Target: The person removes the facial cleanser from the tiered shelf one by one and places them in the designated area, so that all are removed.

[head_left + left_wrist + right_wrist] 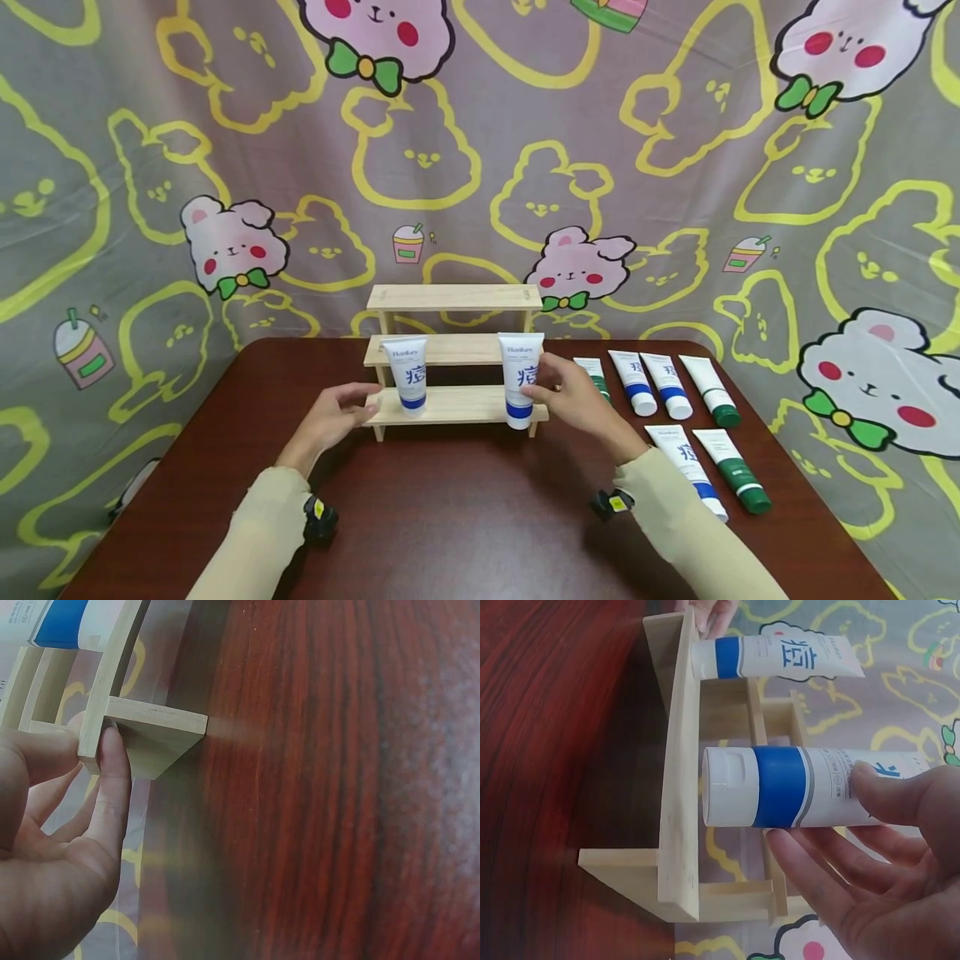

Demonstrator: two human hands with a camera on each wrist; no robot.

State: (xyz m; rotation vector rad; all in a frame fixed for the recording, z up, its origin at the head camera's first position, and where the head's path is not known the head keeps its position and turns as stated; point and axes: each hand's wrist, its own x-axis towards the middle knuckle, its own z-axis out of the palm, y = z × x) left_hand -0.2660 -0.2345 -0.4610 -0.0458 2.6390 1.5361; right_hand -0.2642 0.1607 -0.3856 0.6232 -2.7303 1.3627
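Note:
A three-tier wooden display shelf [457,395] stands at the back of the table. My left hand [333,421] pinches the left end of its lowest board, thumb above and a finger underneath, as the left wrist view shows. A white tube with a blue band [409,375] stands cap down on that board, near the left end. With my right hand [573,392] I grip a second white-and-blue tube [784,787] between thumb and fingers. It is upright, cap down, at the board's right end; whether the cap touches the wood I cannot tell.
On the table's right side lie several more tubes: white-and-blue ones [633,382] and white-and-green ones [731,468]. A patterned curtain [465,242] hangs behind the dark red-brown table [450,517]. The shelf's middle [461,348] and top boards [453,297] rise in steps behind.

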